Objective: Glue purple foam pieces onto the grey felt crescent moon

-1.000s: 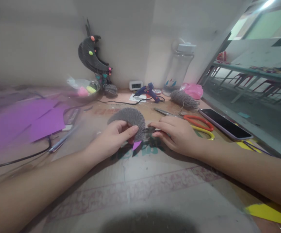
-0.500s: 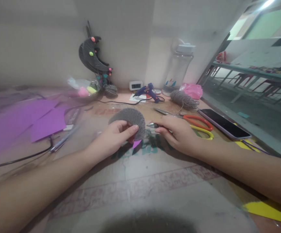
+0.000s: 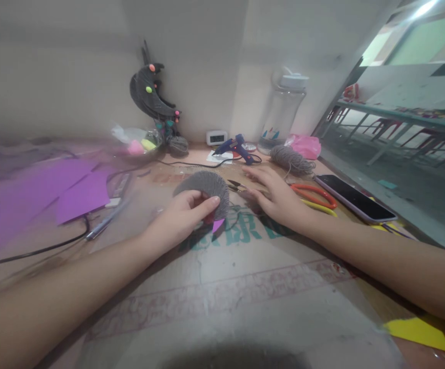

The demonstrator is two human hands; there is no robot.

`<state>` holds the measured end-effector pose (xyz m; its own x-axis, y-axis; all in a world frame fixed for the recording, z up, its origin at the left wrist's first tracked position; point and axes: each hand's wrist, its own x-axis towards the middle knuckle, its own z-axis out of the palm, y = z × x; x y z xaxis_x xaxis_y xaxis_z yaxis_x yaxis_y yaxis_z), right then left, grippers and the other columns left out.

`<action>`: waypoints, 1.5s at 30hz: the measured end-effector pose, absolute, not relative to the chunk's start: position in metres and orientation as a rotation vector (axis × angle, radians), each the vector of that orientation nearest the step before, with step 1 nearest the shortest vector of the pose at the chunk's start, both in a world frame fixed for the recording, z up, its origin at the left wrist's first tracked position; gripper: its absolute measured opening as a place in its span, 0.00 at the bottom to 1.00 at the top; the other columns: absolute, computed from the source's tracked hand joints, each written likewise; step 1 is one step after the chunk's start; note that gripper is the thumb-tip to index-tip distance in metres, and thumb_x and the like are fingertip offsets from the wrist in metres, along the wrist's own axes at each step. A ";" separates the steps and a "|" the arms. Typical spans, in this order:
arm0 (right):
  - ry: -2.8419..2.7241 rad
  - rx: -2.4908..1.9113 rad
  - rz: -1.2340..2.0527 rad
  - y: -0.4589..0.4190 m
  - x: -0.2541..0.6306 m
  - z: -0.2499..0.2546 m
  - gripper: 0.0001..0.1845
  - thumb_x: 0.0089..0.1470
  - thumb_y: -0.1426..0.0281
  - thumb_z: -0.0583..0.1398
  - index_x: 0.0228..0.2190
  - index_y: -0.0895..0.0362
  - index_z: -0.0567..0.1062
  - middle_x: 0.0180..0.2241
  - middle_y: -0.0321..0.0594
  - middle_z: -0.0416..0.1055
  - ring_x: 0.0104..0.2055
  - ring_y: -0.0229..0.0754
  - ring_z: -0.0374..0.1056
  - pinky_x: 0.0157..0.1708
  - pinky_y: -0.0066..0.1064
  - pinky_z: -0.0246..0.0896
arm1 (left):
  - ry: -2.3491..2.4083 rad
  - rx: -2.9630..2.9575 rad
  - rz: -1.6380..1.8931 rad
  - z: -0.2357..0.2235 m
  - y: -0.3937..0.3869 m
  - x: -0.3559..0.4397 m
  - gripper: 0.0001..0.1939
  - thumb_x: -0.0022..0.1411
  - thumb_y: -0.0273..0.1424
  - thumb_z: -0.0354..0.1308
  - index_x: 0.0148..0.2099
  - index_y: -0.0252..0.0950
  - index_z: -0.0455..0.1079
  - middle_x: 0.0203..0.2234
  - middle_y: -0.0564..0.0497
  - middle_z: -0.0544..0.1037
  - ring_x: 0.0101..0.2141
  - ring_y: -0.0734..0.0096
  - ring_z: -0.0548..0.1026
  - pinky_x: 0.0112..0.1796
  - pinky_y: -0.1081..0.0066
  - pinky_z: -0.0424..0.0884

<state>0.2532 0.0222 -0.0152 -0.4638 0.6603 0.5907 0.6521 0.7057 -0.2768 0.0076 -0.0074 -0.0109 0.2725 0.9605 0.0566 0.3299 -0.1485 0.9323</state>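
Observation:
My left hand (image 3: pixel 193 210) is closed on a crescent (image 3: pixel 207 182) wrapped in grey yarn, thumb across its front. A bare purple tip (image 3: pixel 217 225) sticks out at its lower end. To the right, my right hand (image 3: pixel 278 197) has its thumb and fingers apart, low over the table. Two dark pointed blades of small snips (image 3: pixel 236 185) lie just left of its fingers; the rest is hidden by the hand. Behind the wrist are the orange and yellow handles of scissors (image 3: pixel 316 192), their blades mostly covered. A strand of grey yarn (image 3: pixel 241 207) lies near the crescent.
Grey yarn (image 3: pixel 291 159), a glue gun (image 3: pixel 237 148), a small clock (image 3: pixel 216 137) and a bottle (image 3: pixel 283 113) stand along the wall. A finished-looking dark crescent (image 3: pixel 149 95) is at back left. Purple sheets (image 3: pixel 80 197) lie left; a phone (image 3: pixel 355 197) lies right.
My right hand has spread its fingers and loosened from the snips, whose blades now show apart. My left hand still holds the crescent in nearly the same place.

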 end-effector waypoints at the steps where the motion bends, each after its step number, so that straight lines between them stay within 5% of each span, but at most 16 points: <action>1: -2.200 -0.975 0.015 0.020 0.253 -0.013 0.20 0.62 0.70 0.56 0.55 0.58 0.68 0.50 0.53 0.69 0.52 0.52 0.67 0.54 0.48 0.63 | 1.197 1.657 0.906 -0.011 -0.007 0.008 0.18 0.61 0.45 0.57 0.27 0.36 0.68 0.21 0.54 0.72 0.23 0.73 0.69 0.26 0.72 0.62; 8: -2.419 -0.838 0.066 -0.008 0.236 -0.003 0.18 0.61 0.61 0.60 0.47 0.59 0.76 0.49 0.52 0.71 0.53 0.52 0.66 0.54 0.48 0.60 | 1.179 1.657 0.911 -0.012 -0.006 0.008 0.19 0.60 0.46 0.58 0.27 0.36 0.68 0.21 0.53 0.73 0.24 0.73 0.69 0.28 0.72 0.63; 14: -2.465 -0.769 0.158 -0.009 0.227 -0.003 0.10 0.64 0.69 0.57 0.33 0.58 0.77 0.39 0.44 0.75 0.44 0.45 0.68 0.49 0.41 0.62 | 1.156 1.691 0.889 -0.013 -0.005 0.006 0.20 0.61 0.47 0.57 0.26 0.36 0.68 0.21 0.53 0.73 0.24 0.73 0.69 0.27 0.72 0.63; 28: -2.134 -0.990 0.435 -0.008 0.221 0.007 0.09 0.62 0.66 0.57 0.39 0.56 0.75 0.39 0.42 0.76 0.43 0.43 0.72 0.44 0.37 0.66 | 1.048 1.635 0.927 -0.014 -0.007 0.008 0.17 0.59 0.45 0.60 0.28 0.37 0.69 0.23 0.53 0.75 0.26 0.71 0.72 0.29 0.71 0.66; 35: -2.192 -0.781 0.214 -0.015 0.202 0.013 0.05 0.60 0.69 0.60 0.37 0.56 0.75 0.35 0.41 0.75 0.38 0.42 0.70 0.41 0.36 0.65 | 0.886 1.619 1.083 -0.009 -0.010 0.013 0.07 0.59 0.36 0.61 0.37 0.38 0.74 0.36 0.51 0.81 0.41 0.63 0.77 0.44 0.67 0.70; 40: -2.236 -0.775 0.127 -0.008 0.207 0.011 0.11 0.64 0.70 0.56 0.42 0.54 0.78 0.39 0.43 0.75 0.43 0.43 0.71 0.43 0.37 0.66 | 0.945 1.583 1.102 -0.008 -0.009 0.011 0.18 0.57 0.35 0.62 0.50 0.35 0.73 0.48 0.46 0.80 0.48 0.61 0.76 0.51 0.65 0.69; 45: -2.297 -0.815 -0.127 -0.007 0.212 0.001 0.09 0.62 0.68 0.59 0.43 0.54 0.76 0.41 0.45 0.74 0.45 0.47 0.69 0.45 0.41 0.63 | 0.891 1.762 0.964 -0.007 -0.017 0.012 0.34 0.56 0.30 0.61 0.64 0.38 0.60 0.60 0.45 0.70 0.57 0.60 0.70 0.58 0.63 0.64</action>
<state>0.2117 -0.0070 0.0010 -0.5673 0.5209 0.6378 0.5883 0.7984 -0.1288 0.0124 -0.0167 -0.0072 0.4338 0.8714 0.2292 0.1607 -0.3251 0.9319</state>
